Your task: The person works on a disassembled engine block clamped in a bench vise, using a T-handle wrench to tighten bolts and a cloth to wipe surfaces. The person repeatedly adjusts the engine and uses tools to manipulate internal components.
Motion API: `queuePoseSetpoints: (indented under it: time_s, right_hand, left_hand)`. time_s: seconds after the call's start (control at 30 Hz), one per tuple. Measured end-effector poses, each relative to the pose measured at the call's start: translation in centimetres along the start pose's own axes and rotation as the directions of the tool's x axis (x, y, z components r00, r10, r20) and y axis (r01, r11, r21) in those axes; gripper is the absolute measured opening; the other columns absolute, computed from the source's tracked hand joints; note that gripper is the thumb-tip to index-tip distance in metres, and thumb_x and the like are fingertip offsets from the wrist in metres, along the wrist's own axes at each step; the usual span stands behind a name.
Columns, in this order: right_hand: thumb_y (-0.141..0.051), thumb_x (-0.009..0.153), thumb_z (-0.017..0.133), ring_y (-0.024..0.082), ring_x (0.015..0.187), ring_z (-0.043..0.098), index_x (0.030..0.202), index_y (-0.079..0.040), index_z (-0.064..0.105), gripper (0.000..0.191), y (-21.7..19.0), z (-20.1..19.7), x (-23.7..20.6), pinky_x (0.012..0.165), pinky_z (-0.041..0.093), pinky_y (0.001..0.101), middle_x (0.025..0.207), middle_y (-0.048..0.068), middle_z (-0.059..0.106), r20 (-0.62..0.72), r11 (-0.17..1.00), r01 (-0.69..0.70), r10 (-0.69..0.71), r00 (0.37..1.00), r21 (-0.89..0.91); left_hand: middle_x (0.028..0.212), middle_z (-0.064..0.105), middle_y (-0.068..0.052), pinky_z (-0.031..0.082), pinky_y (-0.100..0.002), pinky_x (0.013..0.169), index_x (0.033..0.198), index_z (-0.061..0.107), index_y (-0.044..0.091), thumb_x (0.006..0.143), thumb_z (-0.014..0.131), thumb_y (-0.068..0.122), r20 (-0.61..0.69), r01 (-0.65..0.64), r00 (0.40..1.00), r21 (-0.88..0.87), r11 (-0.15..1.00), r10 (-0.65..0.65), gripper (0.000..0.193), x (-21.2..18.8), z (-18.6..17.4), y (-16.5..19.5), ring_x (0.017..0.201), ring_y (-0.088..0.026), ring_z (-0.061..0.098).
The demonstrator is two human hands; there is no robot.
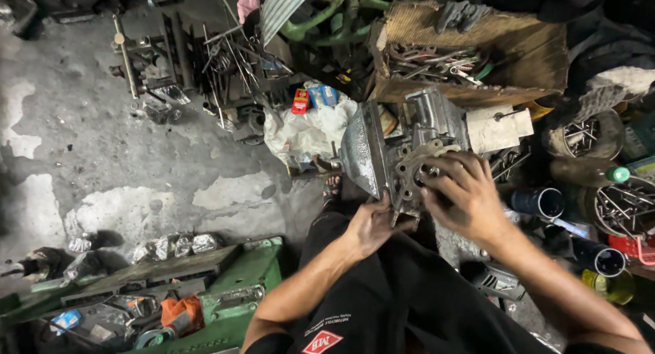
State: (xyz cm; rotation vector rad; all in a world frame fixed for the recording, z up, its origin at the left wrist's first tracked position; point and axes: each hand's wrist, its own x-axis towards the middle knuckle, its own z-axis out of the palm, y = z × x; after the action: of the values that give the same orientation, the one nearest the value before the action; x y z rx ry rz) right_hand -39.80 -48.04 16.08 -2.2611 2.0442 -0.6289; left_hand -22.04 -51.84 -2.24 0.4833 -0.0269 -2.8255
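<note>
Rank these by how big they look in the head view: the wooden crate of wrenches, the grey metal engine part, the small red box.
1. Brown wooden crate of wrenches, largest.
2. Grey metal engine part held by both hands, though it sits nearer the camera, so this is unsure.
3. Small red box, clearly smallest.

Dull grey engine casing (399, 146), tan wooden box (518, 50), green machine frame (242, 292), black trousers (402, 299), white bag (307, 132)

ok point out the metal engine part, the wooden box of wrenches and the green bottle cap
metal engine part (382, 146), head view, on its grey side face
wooden box (525, 50), head view, on its bare inner wall
green bottle cap (619, 174), head view, on the cap's top
</note>
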Motion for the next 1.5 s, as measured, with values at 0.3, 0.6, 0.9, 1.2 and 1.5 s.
queuePoseSetpoints:
  time_s: [0.3,0.6,0.9,1.2,1.5]
  right_hand:
    - [-0.021,0.082,0.077,0.032,0.115,0.058,0.103,-0.007,0.065,0.027,0.1,0.2,0.8,0.098,0.046,0.0491,0.118,0.010,0.066,0.107,0.998,0.026,-0.019,0.994,-0.060]
    - [-0.029,0.094,0.066,0.022,0.092,0.070,0.130,-0.005,0.056,0.044,1.9,-3.7,7.9,0.087,0.057,0.0348,0.098,0.010,0.070,0.737,0.971,0.196,-0.032,0.676,-0.138]
    - [-0.009,0.106,0.070,0.016,0.094,0.068,0.121,0.000,0.060,0.020,11.3,-8.6,2.5,0.079,0.055,0.0260,0.109,0.011,0.071,-0.407,0.953,-0.051,0.175,0.896,0.299]
    - [0.000,0.101,0.071,0.008,0.089,0.069,0.117,-0.001,0.069,0.017,10.4,-4.6,-6.7,0.076,0.057,0.0242,0.106,0.009,0.072,-0.103,0.717,-0.565,0.651,0.752,0.408]
    - [-0.009,0.094,0.073,0.007,0.077,0.060,0.111,-0.001,0.071,0.019,8.1,-4.9,-17.6,0.068,0.051,0.0230,0.087,0.003,0.071,0.013,0.475,-0.746,0.840,0.543,0.468]
  left_hand:
    - [0.121,0.069,-0.004,0.047,-0.046,0.110,0.118,0.063,0.010,0.096,0.060,0.018,-0.140,-0.046,0.989,0.017,0.999,0.048,0.024,0.1,-0.4,0.3,0.119,-0.020,0.062]
    - [0.106,0.071,0.000,0.048,-0.037,0.092,0.108,0.067,0.013,0.095,0.067,0.023,-0.246,-0.016,0.969,-0.061,0.998,0.000,0.017,-0.3,-1.5,0.0,0.102,-0.016,0.063]
    - [0.104,0.066,0.004,0.047,-0.039,0.089,0.120,0.064,0.016,0.091,0.072,0.006,-0.089,-0.055,0.995,-0.098,0.994,0.047,0.032,1.0,-3.6,0.6,0.094,-0.017,0.059]
    - [0.144,0.059,-0.021,0.046,-0.045,0.107,0.142,0.055,0.008,0.099,0.052,0.049,-0.228,0.230,0.973,0.952,-0.201,0.034,0.060,-2.9,-10.7,6.5,0.131,-0.035,0.057]
    - [0.135,0.054,-0.032,0.044,-0.052,0.102,0.148,0.040,0.008,0.103,0.041,0.048,-0.419,0.195,0.865,0.787,-0.585,-0.275,0.060,-5.8,-11.4,2.6,0.122,-0.048,0.055]
